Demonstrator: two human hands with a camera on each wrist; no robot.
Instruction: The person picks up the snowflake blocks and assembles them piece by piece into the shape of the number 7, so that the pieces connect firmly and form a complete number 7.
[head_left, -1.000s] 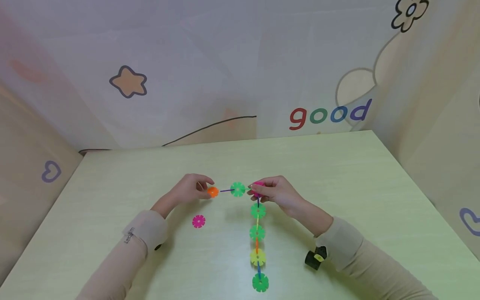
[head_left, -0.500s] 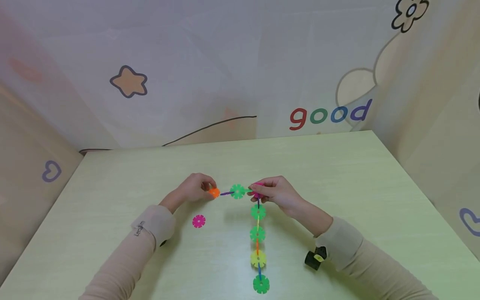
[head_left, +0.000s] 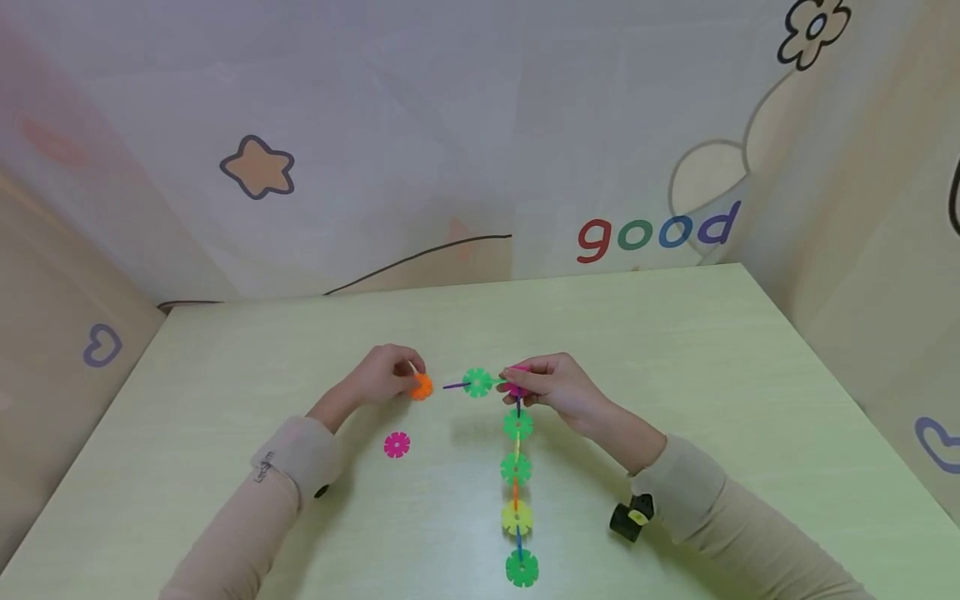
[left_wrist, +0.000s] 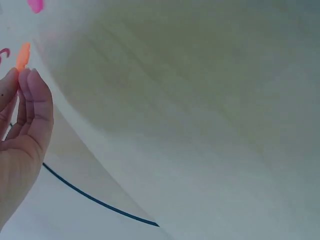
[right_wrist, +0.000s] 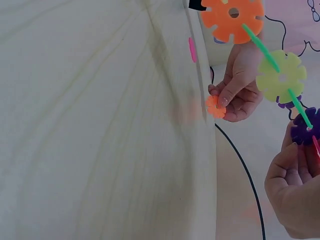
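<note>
In the head view my left hand (head_left: 384, 372) pinches an orange snowflake disc (head_left: 422, 387) by its edge, thumb against fingers. The same orange disc (left_wrist: 23, 56) stands up from the fingertips in the left wrist view. My right hand (head_left: 567, 392) pinches a pink snowflake disc (head_left: 517, 379), partly hidden by the fingers, at the corner of a chain of interlocked discs. From that corner, a green disc (head_left: 477, 382) and an edge-on purple disc (head_left: 456, 386) reach leftward, apart from the orange one. Green discs (head_left: 517, 468) and a yellow disc (head_left: 517, 518) hang toward me, linked by edge-on discs.
A loose pink snowflake disc (head_left: 397, 444) lies on the pale wooden table (head_left: 262, 358) below my left hand. A black device (head_left: 632, 517) with a yellow part sits at my right cuff. Printed fabric (head_left: 390, 150) stands behind the table's far edge.
My left hand moved right toward the purple disc, then drew back left, and the orange disc now faces the head camera more. My right hand keeps its grip, almost still.
</note>
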